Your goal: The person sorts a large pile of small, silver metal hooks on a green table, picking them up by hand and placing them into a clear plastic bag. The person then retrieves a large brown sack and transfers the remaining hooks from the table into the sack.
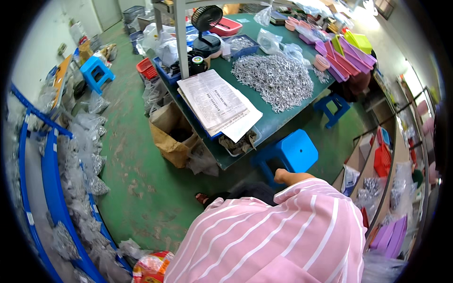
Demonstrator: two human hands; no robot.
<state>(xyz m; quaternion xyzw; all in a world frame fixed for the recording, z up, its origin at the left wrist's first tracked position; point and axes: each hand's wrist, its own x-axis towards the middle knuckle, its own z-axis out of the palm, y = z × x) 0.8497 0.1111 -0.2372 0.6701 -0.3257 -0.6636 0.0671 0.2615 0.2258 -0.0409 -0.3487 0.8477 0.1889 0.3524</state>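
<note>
Counter [271, 121], green-topped, its near corner just beyond the wearer. Heap of small metal pieces [273, 80], silvery, spread loose across the counter. Stool [298, 150], blue plastic, square seat, on the floor beside the counter's near edge and directly ahead of the wearer. Newspapers [212, 101], stacked at the counter's left corner, a pale sheet jutting from beneath. Fan [206, 20], black, beyond the newspapers. Right hand [282, 176], bare, at the stool's near side; contact cannot be told, nor whether the fingers are spread or curled.
</note>
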